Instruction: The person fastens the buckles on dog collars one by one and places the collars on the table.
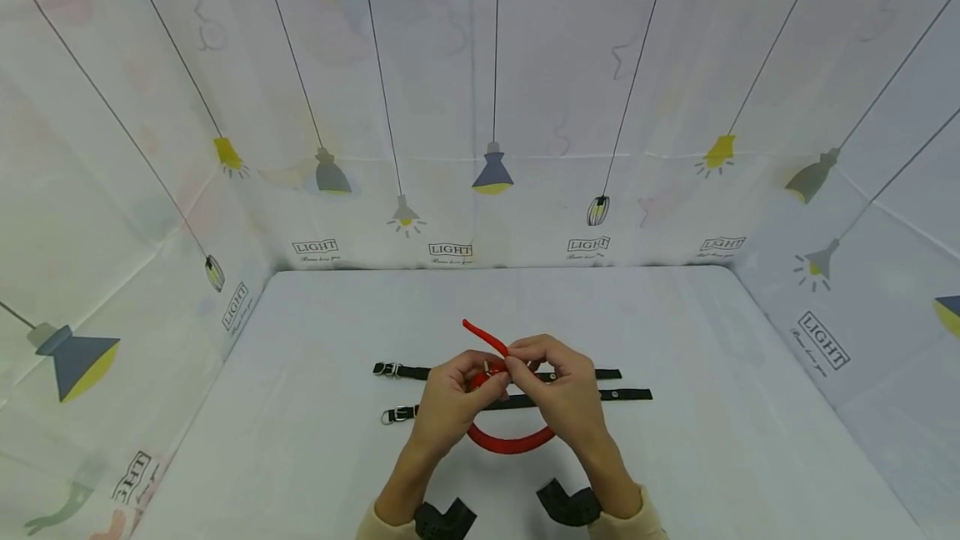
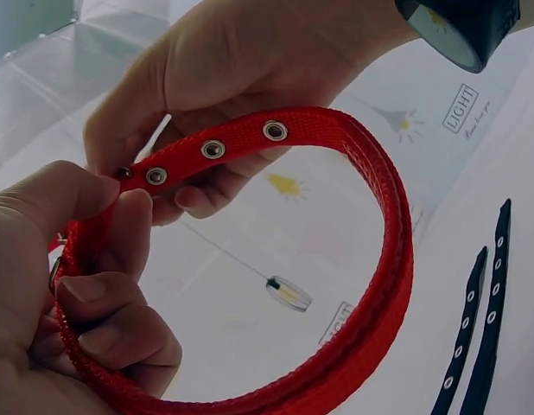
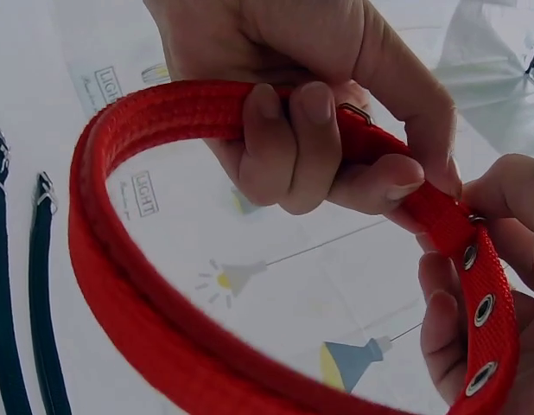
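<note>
A red collar with metal eyelets hangs in a loop between both hands over the white table. My left hand grips its buckle end, fingers curled round the band, with the metal buckle beside them. In the head view, my right hand pinches the strap near the buckle, and the strap's free tip points up and left. The left wrist view shows the row of eyelets running from the pinching fingertips along the red band. Part of the buckle is hidden behind fingers.
Two black collars lie side by side across the table behind the hands: the farther black collar and the nearer black collar, metal buckles to the left. A white curtain printed with lamps encloses the table at the back and sides.
</note>
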`<action>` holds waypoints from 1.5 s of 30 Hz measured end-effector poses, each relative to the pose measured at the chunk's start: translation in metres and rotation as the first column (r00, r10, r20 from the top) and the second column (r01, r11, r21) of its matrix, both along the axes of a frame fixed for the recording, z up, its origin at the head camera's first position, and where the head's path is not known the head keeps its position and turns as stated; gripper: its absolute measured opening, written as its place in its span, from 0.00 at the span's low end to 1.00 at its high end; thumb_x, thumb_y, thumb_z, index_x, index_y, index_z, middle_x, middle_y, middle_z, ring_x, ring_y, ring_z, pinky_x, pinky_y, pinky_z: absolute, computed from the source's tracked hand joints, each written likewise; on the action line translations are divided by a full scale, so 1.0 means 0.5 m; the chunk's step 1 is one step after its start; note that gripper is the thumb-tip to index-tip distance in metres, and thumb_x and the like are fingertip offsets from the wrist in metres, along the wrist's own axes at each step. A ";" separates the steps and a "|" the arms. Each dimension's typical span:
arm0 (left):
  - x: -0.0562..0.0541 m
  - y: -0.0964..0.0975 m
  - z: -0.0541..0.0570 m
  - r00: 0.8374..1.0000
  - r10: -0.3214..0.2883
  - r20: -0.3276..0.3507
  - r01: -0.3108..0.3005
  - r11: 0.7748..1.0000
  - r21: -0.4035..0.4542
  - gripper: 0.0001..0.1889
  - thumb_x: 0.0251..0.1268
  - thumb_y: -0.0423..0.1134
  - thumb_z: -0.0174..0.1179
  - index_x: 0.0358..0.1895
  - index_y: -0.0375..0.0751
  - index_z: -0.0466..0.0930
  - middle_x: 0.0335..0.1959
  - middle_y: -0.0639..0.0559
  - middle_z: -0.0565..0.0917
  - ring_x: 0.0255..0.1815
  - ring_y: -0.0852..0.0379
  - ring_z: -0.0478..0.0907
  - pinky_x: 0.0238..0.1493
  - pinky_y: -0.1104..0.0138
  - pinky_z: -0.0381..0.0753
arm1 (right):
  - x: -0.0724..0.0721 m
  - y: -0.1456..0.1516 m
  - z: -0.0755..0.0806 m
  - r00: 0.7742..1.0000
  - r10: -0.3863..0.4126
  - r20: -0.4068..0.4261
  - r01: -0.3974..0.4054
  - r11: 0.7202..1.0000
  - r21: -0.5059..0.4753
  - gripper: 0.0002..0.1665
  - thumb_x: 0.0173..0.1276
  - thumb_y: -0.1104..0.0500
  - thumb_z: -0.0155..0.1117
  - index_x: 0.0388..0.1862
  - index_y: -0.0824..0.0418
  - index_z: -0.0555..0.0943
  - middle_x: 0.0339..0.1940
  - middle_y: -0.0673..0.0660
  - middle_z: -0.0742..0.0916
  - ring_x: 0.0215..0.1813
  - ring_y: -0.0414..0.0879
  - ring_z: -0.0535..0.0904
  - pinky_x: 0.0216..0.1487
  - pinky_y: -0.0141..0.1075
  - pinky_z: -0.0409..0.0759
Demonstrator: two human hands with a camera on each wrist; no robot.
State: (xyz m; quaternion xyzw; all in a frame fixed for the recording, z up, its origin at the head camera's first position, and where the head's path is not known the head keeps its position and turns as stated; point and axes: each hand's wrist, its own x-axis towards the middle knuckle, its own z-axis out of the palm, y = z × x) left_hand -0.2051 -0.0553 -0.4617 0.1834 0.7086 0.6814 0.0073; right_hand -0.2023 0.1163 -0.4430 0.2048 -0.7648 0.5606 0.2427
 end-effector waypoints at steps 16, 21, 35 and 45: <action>0.001 0.003 0.006 0.997 -0.020 0.073 0.014 0.997 0.079 0.10 0.68 0.39 0.65 0.48 0.40 0.84 0.33 0.35 0.87 0.31 0.60 0.84 0.32 0.71 0.80 | -0.005 0.000 -0.001 0.987 0.107 -0.118 -0.118 0.988 -0.099 0.11 0.61 0.77 0.67 0.40 0.66 0.86 0.38 0.63 0.88 0.39 0.39 0.84 0.35 0.30 0.85; 0.003 0.007 0.004 0.996 -0.030 0.079 0.023 0.995 0.094 0.10 0.68 0.38 0.65 0.48 0.39 0.85 0.36 0.33 0.87 0.33 0.60 0.85 0.40 0.67 0.83 | -0.004 -0.002 -0.003 0.992 0.060 -0.115 -0.070 0.994 -0.082 0.10 0.62 0.75 0.68 0.40 0.65 0.87 0.37 0.62 0.88 0.34 0.39 0.81 0.30 0.26 0.81; 0.003 0.011 0.006 0.993 -0.015 0.121 0.009 0.999 0.050 0.13 0.68 0.43 0.65 0.50 0.42 0.85 0.38 0.40 0.88 0.32 0.60 0.82 0.35 0.71 0.80 | -0.008 -0.002 -0.005 0.988 0.022 -0.154 -0.041 0.992 -0.119 0.16 0.63 0.78 0.63 0.49 0.67 0.85 0.36 0.61 0.87 0.30 0.40 0.81 0.28 0.26 0.81; 0.003 0.011 0.009 0.985 0.042 0.169 -0.059 0.994 0.095 0.12 0.66 0.44 0.67 0.50 0.47 0.85 0.42 0.45 0.90 0.39 0.59 0.84 0.37 0.69 0.80 | -0.007 -0.003 0.002 0.991 0.096 -0.098 -0.106 0.989 -0.100 0.18 0.64 0.77 0.65 0.52 0.68 0.84 0.42 0.63 0.85 0.36 0.40 0.80 0.34 0.26 0.83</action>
